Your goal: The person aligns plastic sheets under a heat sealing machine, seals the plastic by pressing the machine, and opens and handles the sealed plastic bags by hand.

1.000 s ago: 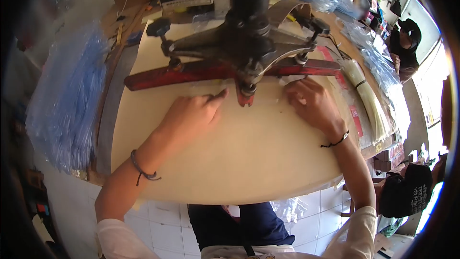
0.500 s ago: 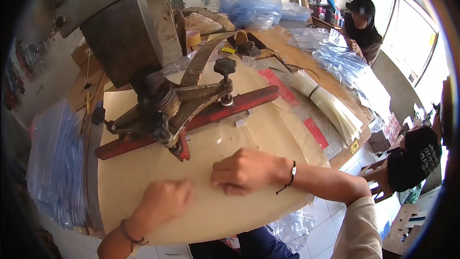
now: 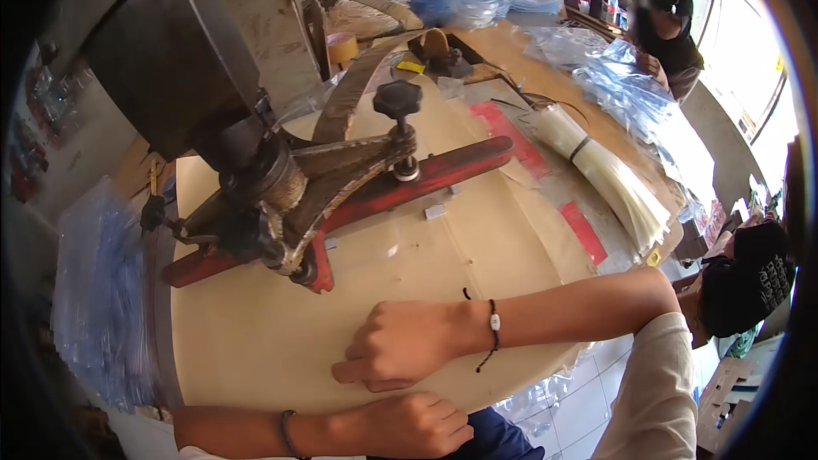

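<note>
My right hand (image 3: 396,347) is closed over the tan sheet (image 3: 256,332) near its front edge, with the thumb side pointing left. Just below it, at the sheet's front edge, lies my left hand (image 3: 417,426) with its fingers curled. Whatever either hand may hold is hidden. Beyond both hands, the red bar (image 3: 426,177) of a dark metal press (image 3: 290,196) stands over the sheet. Small pale pieces (image 3: 435,212) lie on the sheet near the bar.
Blue plastic sheets (image 3: 106,298) are stacked at the left. A tied bundle of pale strips (image 3: 601,175) lies at the right, beside red strips (image 3: 584,232). One person (image 3: 669,34) is at the back right, another in a black cap (image 3: 750,281) at the right.
The view has swung to the right. Both hands have come back from beside the red bar to the sheet's front edge, and my left hand has moved right, below my right hand.
</note>
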A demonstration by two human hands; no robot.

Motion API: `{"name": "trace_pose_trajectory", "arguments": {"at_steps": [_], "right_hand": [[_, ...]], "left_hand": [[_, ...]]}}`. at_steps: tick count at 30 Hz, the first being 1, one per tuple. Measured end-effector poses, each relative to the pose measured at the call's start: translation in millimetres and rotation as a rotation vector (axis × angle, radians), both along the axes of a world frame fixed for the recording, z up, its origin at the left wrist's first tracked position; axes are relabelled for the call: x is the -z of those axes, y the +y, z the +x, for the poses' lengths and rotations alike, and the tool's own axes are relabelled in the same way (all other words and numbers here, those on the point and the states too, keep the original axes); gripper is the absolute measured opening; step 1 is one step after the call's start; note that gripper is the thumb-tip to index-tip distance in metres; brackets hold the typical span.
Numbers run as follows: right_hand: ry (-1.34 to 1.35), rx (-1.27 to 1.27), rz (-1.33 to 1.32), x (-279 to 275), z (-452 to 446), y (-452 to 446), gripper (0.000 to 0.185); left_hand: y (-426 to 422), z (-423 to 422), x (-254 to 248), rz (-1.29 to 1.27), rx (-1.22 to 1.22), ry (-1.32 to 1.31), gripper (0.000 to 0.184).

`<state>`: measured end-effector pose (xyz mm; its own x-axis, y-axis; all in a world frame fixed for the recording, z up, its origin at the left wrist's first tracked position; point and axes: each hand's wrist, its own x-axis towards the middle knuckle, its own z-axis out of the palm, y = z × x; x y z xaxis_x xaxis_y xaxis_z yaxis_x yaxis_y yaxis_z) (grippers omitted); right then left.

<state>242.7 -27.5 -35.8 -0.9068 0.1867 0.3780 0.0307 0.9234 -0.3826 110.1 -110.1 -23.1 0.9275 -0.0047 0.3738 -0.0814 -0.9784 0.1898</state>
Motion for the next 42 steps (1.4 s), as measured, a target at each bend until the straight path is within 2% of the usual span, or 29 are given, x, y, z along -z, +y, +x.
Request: {"name": "trace_pose_trajectory", "arguments": {"at_steps": [6,10,12,15,18,19,24,33,37,39,42], "right_hand": [[-0.025,0.042,0.018,-7,4,1,0.013],[0.069,0.073,-0.06,-9,-2,-5,0.013],[0.105,0.04,-0.02,-6,-7,-8,0.014],[0.104,-0.005,-0.007,-6,-16,-12,0.013],[0.019,-0.045,0.017,-7,-22,-12,0.013],[-0.022,-0.064,0.031,-7,-23,-12,0.013],[0.053,-0.048,-0.045,-2,-19,-10,0.015],[0.086,-0.051,-0.122,-2,-7,-8,0.013],[0.066,-0.026,-0.116,-1,-2,-10,0.011],[0.053,-0.038,-0.133,-3,-1,-9,0.011],[0.097,-0.035,-0.126,-1,-3,-9,0.012]], "left_hand": [[-3,-9,-4,0.092,-0.019,0.044,0.017],[-7,-14,-2,0.157,0.101,0.085,0.015],[-8,-12,3,0.168,0.184,0.08,0.018],[-6,-9,6,0.346,0.25,0.164,0.02],[-9,-14,12,0.325,0.175,0.111,0.026],[-9,-16,13,0.388,0.161,0.13,0.028],[-8,-15,0,0.552,0.158,0.24,0.035],[-9,-16,3,0.425,0.09,0.253,0.044],[-4,-15,0,0.484,0.149,0.16,0.023],[-6,-18,15,0.502,0.182,0.174,0.023],[-16,-20,22,0.422,0.092,0.252,0.028]]}}
